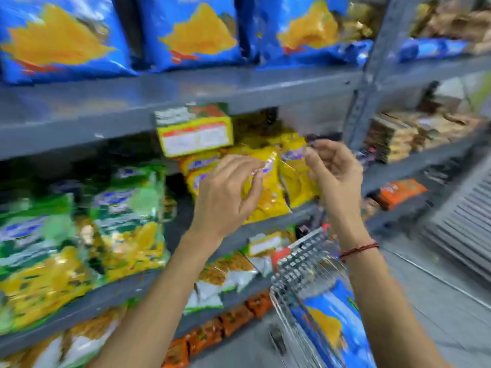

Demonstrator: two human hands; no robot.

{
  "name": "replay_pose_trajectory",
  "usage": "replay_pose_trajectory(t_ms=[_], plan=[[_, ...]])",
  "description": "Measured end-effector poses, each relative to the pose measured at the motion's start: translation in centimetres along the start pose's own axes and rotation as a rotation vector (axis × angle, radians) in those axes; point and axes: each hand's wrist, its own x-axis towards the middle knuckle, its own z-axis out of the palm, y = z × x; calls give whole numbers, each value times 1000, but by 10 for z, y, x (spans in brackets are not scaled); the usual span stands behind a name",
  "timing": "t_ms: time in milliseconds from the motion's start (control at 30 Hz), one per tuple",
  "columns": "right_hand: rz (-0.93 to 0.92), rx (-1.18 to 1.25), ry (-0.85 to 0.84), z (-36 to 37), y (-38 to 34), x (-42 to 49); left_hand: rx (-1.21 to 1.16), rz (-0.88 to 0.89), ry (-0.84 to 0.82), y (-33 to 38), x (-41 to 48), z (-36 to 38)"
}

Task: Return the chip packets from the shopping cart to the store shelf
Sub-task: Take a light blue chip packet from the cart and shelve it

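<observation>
Left hand (225,192): mid frame, raised in front of the middle shelf. Thumb & fingertips pinch the top edge of a yellow chip packet (268,192). Other fingers curl loose.
Right hand (332,168): just right of the left hand, same height. Fingers bent, tips at the top of a 2nd yellow packet (296,179). Pic is blurry there, so can't tell if it grips or only touches.
Yellow packets: both stand on the middle shelf (265,227), side by side & touching, center of frame. More yellow ones sit behind & to the left of them.
Yellow box (195,134): above the yellow packets, just under the top shelf board, tilted a bit.
Shopping cart (303,264): lower right of frame, wire, below the right arm, close to the shelf.
Blue chip packet (332,325): lies inside the cart, bottom right. Blue w/ a yellow pic on it.
Top shelf: big blue packets (196,33) in a row, across the top of frame.
Green packets (125,216): left side of frame, on the middle shelf, well apart from the hands.
Orange packets (233,317): low shelf, bottom center.
Red thread band (358,249): on the right wrist.
Right rack: stacked brown packs (398,139), upper right, blurry.
</observation>
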Motion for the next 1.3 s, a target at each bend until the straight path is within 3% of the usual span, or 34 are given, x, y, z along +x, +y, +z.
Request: replay_pose_trajectory(t_ms=[167, 333, 533, 633, 733, 900, 1133, 1300], plan=[[288, -182, 131, -95, 108, -34, -239, -19, -352, 29, -46, 119], [691, -361, 156, -167, 215, -85, -329, -161, -718, 40, -98, 213], [1152, -446, 92, -198, 317, -159, -276, -376, -1245, 37, -159, 310], [1320, -364, 143, -199, 351, -197, -220, -438, -1415, 28, -190, 348], [1411, -237, 277, -196, 374, -223, -189, -565, -1527, 19, -215, 380], [1451, -12, 544, -194, 405, -220, -111, -713, -1564, 11, -245, 429], [1465, 57, 580, -198, 438, -223, -303, -1041, -1741, 10, -279, 462], [1426, 118, 655, -203, 443, -220, -359, -1089, -1772, 2, -288, 461]])
